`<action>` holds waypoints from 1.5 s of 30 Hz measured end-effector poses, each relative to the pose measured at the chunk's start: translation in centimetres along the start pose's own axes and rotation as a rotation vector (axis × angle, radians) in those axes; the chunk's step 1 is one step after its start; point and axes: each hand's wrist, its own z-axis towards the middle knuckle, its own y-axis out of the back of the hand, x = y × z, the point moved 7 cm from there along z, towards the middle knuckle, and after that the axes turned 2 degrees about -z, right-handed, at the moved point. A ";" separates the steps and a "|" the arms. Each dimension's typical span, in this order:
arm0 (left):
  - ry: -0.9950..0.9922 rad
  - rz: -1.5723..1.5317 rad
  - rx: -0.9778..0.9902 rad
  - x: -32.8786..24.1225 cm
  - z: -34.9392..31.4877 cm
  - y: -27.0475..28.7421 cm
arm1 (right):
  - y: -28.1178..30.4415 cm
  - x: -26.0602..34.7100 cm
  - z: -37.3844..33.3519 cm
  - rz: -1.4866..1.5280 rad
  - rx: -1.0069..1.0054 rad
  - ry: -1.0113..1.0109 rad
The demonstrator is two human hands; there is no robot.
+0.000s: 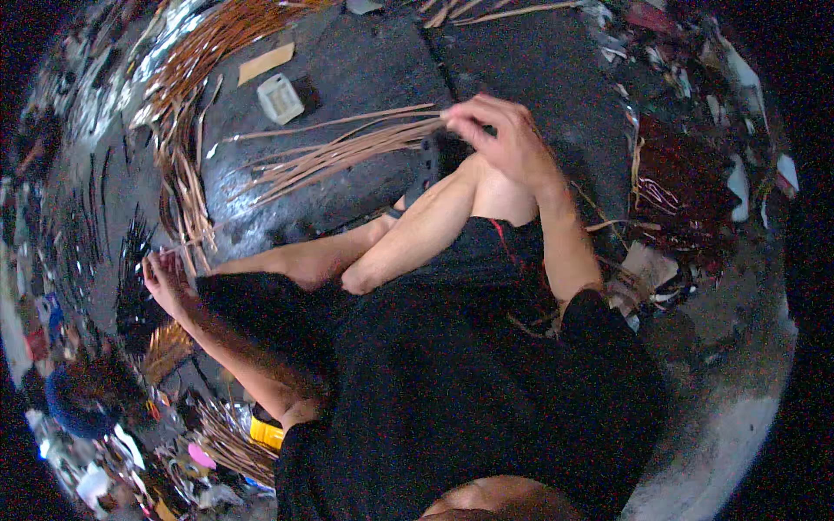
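Out over my raised knee, my right hand (512, 143) has its thumb and forefinger pinched on the end of a thin brown strip (382, 124). Below that strip, a loose bundle of similar brown strips (347, 158) lies on the dark floor mat, fanning out to the left. My left hand (169, 280) is out at the far left beside my other knee, its fingers bent together. A thin pale line shows by its fingertips, too faint to name. A taller heap of long brown strips (181, 187) lies just beyond this hand.
A small white plastic container (281, 99) and a tan flat piece (266, 63) lie on the dark mat (373, 61). Orange-brown strands (204, 56) are piled at the far left. More strips (230, 443) and a yellow object (266, 431) are at lower left. Mixed scraps ring the mat.
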 end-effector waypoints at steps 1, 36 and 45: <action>-0.086 0.243 0.023 -0.6 -0.9 -3.2 | 0.5 -3.4 -0.4 -0.093 0.002 -0.065; -0.022 0.647 0.287 2.3 -5.0 -16.1 | -1.1 -34.8 5.2 -0.381 0.393 -0.433; 0.509 0.239 0.843 4.5 -21.1 -45.7 | -0.4 -14.7 0.1 0.272 0.185 -0.355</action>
